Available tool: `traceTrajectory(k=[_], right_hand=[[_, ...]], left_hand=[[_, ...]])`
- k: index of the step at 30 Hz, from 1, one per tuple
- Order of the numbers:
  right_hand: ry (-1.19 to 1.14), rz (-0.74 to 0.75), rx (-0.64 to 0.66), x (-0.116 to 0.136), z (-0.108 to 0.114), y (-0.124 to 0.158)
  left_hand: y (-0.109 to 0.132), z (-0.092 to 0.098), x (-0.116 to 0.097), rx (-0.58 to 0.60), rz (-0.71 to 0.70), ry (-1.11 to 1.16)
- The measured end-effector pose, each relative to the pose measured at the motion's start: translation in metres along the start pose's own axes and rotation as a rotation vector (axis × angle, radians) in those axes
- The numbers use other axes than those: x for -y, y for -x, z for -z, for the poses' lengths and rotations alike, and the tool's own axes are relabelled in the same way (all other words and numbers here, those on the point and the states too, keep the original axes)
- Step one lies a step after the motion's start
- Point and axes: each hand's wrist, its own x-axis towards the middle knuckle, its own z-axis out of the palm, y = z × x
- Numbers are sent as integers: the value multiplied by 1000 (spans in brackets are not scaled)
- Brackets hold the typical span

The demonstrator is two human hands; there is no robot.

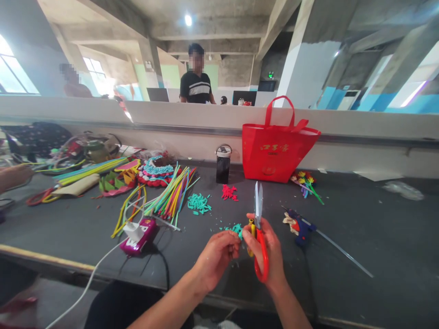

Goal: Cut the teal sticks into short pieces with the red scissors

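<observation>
My right hand (269,253) is closed around scissors with red handles (262,265), their blades pointing upward and nearly together. A small yellow item (251,237) sits by that hand's thumb and fingers; its kind is unclear. Just to the left, my left hand (219,251) has its fingers curled in a pinch, and what is between them is hidden. Right behind the fingertips lies a small heap of teal pieces (236,228). Farther back are a larger pile of teal pieces (199,204) and a pile of red pieces (229,193).
A glue gun (302,230) with a long clear stick lies at right. At left are a purple power strip (146,235) and colourful fuzzy stems (174,194). A red bag (277,153) and a phone (222,169) stand behind. Another person's hand (13,177) shows far left.
</observation>
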Motion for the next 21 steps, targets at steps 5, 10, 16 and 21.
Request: traceTrajectory(k=[5, 10, 16, 21], right_hand=[[34, -11, 4, 0, -1, 2], [20, 25, -64, -3, 6, -1], [25, 23, -64, -4, 7, 0], [15, 44, -42, -6, 1, 2]], left_hand=[[-1, -1, 2, 21, -19, -13], [2, 4, 0, -62, -153, -246], [4, 3, -7, -126, -490, -780], [0, -1, -6, -123, -579, -976]])
